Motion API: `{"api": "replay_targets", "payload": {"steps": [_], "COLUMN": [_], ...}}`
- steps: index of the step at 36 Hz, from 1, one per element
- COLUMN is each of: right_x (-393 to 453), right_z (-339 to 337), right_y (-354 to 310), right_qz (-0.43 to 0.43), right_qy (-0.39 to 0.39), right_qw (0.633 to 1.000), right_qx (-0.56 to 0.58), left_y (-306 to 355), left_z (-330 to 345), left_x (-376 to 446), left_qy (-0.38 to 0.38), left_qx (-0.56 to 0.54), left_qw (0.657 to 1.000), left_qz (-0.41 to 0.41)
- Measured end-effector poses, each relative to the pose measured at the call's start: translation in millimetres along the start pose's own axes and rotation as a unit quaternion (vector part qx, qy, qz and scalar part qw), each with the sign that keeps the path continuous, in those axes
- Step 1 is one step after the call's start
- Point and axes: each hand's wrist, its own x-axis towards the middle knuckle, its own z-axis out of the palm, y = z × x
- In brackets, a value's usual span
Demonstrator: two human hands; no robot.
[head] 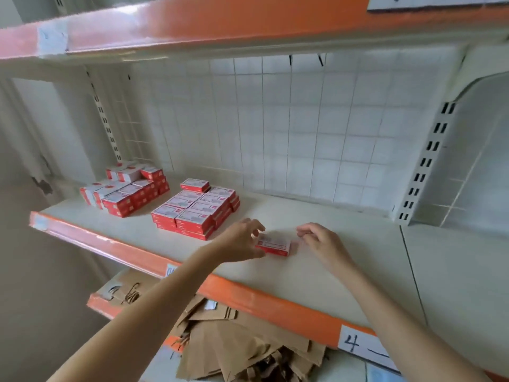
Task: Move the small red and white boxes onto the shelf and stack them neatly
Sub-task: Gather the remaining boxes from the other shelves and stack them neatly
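One small red and white box (273, 245) lies flat on the shelf (316, 274), away from the neat stack (197, 212). The left hand (242, 241) touches its end with loose fingers and grips nothing. The right hand (321, 241) hangs beside it, loosely curled and empty. A hard push could knock the stack crooked. White tiles (289, 128) cover the wall behind; brown cardboard (242, 346) lies below
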Motion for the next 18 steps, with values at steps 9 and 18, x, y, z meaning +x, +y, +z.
{"api": "replay_targets", "payload": {"steps": [9,18], "right_x": [1,0], "right_z": [9,10], "right_y": [10,7], "right_qz": [-0.053,-0.067], "right_qy": [0.060,0.060], "right_qw": [0.994,0.991], "right_qx": [-0.069,-0.097], "left_y": [-26,-26], "left_z": [19,18], "left_x": [3,9], "left_qy": [0.039,0.059], "left_qx": [-0.185,-0.200], "left_qw": [0.981,0.978], "left_qz": [0.050,0.023]}}
